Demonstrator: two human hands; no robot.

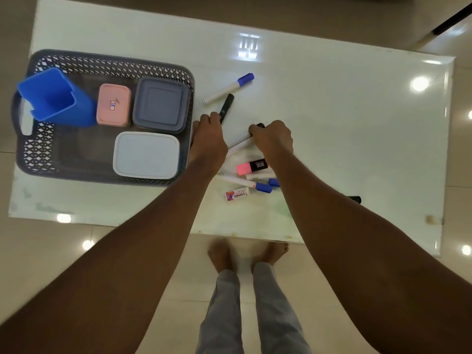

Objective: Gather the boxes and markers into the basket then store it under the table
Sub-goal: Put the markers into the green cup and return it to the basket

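Observation:
A dark grey lattice basket (40, 146) sits on the left of the white table (332, 123). Inside it are a pink box (113, 104), a grey box (161, 104), a white box (146, 154) and a tilted blue cup (55, 97). My left hand (208, 139) lies curled beside the basket's right rim and grips the end of a black marker (227, 104). My right hand (272, 139) grips white markers (238, 141). A blue-capped marker (229, 88) lies further back. A pink highlighter (251, 166), blue-capped markers (255, 185) and a white Camlin tube (237, 194) lie between my forearms.
A black object (355, 199) peeks out from behind my right forearm. A dark bar (449, 21) crosses the floor at the top right. My bare feet (246, 254) stand on the tiled floor at the table's near edge.

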